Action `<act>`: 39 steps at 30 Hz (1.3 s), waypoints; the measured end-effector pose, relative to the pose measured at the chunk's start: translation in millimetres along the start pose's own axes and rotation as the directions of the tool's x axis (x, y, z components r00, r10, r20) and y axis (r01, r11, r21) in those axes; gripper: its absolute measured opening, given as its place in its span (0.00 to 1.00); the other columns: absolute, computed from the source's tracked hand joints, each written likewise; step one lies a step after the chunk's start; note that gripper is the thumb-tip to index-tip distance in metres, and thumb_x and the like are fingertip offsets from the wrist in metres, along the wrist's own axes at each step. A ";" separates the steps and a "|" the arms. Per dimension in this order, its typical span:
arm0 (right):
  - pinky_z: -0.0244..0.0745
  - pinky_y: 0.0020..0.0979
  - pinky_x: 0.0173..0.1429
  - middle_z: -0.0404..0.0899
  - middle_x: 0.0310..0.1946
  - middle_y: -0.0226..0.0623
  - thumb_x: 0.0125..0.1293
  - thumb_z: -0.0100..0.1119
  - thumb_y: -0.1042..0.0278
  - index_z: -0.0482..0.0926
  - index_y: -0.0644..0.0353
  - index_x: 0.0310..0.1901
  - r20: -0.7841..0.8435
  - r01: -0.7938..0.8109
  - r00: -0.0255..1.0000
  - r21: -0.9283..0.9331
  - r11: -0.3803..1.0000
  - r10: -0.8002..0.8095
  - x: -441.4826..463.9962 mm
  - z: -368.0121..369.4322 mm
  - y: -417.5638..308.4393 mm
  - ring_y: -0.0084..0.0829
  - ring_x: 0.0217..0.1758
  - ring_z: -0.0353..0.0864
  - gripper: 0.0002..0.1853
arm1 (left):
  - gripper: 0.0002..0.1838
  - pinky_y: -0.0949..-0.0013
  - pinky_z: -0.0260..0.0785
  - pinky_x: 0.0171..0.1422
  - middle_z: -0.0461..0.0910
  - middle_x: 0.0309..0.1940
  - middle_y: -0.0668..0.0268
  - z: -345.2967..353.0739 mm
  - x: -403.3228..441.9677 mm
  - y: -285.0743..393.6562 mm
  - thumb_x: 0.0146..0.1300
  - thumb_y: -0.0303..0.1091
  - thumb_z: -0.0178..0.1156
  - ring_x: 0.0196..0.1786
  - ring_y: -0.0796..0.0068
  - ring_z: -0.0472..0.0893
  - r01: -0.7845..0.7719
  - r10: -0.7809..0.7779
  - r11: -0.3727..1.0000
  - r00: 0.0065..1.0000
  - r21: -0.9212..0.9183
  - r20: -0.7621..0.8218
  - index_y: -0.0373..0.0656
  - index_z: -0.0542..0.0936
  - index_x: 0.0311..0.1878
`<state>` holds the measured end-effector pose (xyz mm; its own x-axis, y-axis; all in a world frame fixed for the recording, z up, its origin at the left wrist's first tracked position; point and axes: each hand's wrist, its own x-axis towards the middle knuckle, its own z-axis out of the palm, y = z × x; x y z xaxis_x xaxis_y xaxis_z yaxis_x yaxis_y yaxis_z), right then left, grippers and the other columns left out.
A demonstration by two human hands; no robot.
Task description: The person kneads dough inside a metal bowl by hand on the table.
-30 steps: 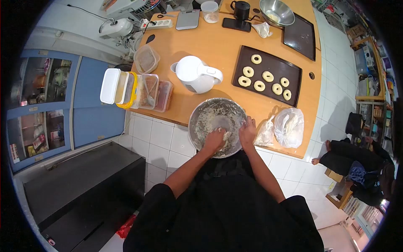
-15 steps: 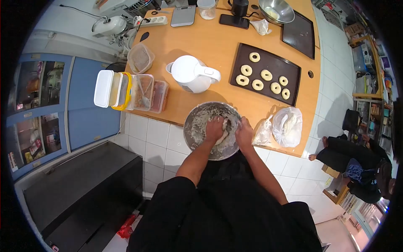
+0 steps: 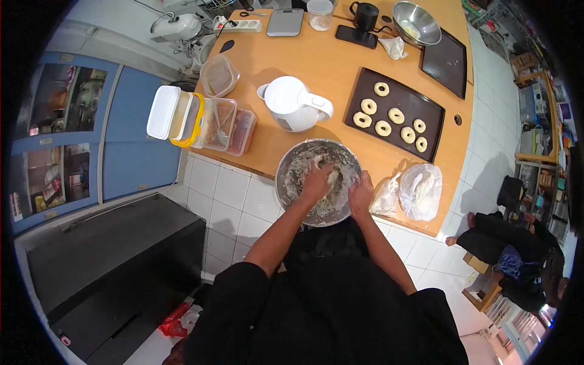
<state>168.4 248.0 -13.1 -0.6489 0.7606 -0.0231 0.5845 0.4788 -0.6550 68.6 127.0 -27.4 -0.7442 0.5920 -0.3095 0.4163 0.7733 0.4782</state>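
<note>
A steel mixing bowl [image 3: 322,216] sits at the front edge of the wooden table, its inner wall smeared with flour and sticky bits. Inside it, my left hand [image 3: 317,182] presses into pale dough [image 3: 333,177] with the fingers curled around it; the fingertips are partly hidden. My right hand [image 3: 361,192] grips the bowl's rim on the right side. Right of the bowl lie a knotted plastic bag of pale powder [image 3: 386,198] and a larger clear bag [image 3: 421,191] with something whitish in it.
A white kettle [image 3: 293,104] stands behind the bowl. A dark tray [image 3: 398,99] carries several dough rings. Stacked plastic containers [image 3: 217,125] are at the left table edge. Farther back are a scale [image 3: 285,23] and another steel bowl [image 3: 420,24]. A person [image 3: 517,249] sits at the far right.
My left hand has shifted within the bowl, its fingers now more bent over the dough. My right hand stays on the rim. The whole view has moved slightly.
</note>
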 end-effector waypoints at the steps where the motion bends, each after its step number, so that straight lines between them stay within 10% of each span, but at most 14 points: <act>1: 0.73 0.50 0.44 0.77 0.40 0.50 0.57 0.53 0.81 0.70 0.62 0.44 -0.009 0.000 1.000 0.002 1.000 0.000 1.2 1.1 -0.1 0.57 0.41 0.79 0.12 | 0.30 0.41 0.60 0.70 0.66 0.66 0.45 4.3 -9.5 -3.7 0.59 0.40 0.62 0.68 0.38 0.65 -0.037 0.036 0.999 0.997 0.026 0.070 0.60 0.70 0.67; 7: 0.74 0.50 0.44 0.76 0.40 0.49 0.55 0.55 0.81 0.71 0.61 0.45 -0.073 -0.009 0.997 -0.007 1.000 0.009 1.9 4.5 -0.4 0.55 0.41 0.79 0.14 | 0.36 0.44 0.61 0.71 0.64 0.66 0.38 -8.0 -47.3 -5.4 0.55 0.37 0.65 0.67 0.38 0.68 -0.030 0.059 0.995 0.947 -0.095 0.317 0.57 0.68 0.70; 16: 0.74 0.49 0.43 0.76 0.38 0.48 0.56 0.56 0.80 0.72 0.61 0.45 -0.053 -0.019 0.998 -0.020 1.000 0.018 4.5 2.5 -1.1 0.54 0.40 0.79 0.14 | 0.30 0.46 0.73 0.55 0.74 0.59 0.53 -54.2 -71.3 11.2 0.48 0.32 0.68 0.56 0.52 0.79 -0.181 0.102 0.965 0.927 0.192 0.361 0.52 0.76 0.59; 25: 0.73 0.49 0.46 0.77 0.39 0.53 0.56 0.53 0.81 0.73 0.64 0.45 -0.002 -0.088 0.996 0.028 0.996 0.089 9.5 0.8 -8.8 0.57 0.43 0.78 0.14 | 0.26 0.44 0.71 0.52 0.84 0.37 0.58 3.4 -34.1 7.9 0.52 0.41 0.66 0.42 0.58 0.85 -0.029 -0.033 0.970 0.968 0.240 0.251 0.46 0.74 0.55; 34: 0.71 0.51 0.43 0.76 0.34 0.55 0.57 0.52 0.80 0.71 0.63 0.42 0.044 -0.057 0.998 0.070 0.996 0.054 9.1 -1.8 -5.8 0.59 0.40 0.77 0.10 | 0.26 0.42 0.67 0.57 0.84 0.40 0.56 53.8 11.7 -16.4 0.53 0.39 0.66 0.45 0.54 0.83 -0.184 0.213 0.957 0.970 0.225 -0.113 0.45 0.71 0.54; 39: 0.71 0.51 0.40 0.76 0.33 0.55 0.58 0.53 0.80 0.69 0.63 0.40 0.028 -0.019 0.999 0.064 0.998 0.017 10.1 -2.3 -7.2 0.60 0.37 0.77 0.08 | 0.28 0.47 0.68 0.58 0.82 0.42 0.53 49.0 39.7 -12.6 0.52 0.35 0.65 0.48 0.51 0.82 0.170 -0.153 0.982 0.972 0.083 -0.180 0.43 0.70 0.57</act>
<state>158.8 253.1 -6.8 -0.6518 0.7564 -0.0552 0.5646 0.4354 -0.7012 59.4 151.9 -86.0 -0.8808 0.4162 -0.2257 0.3258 0.8788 0.3487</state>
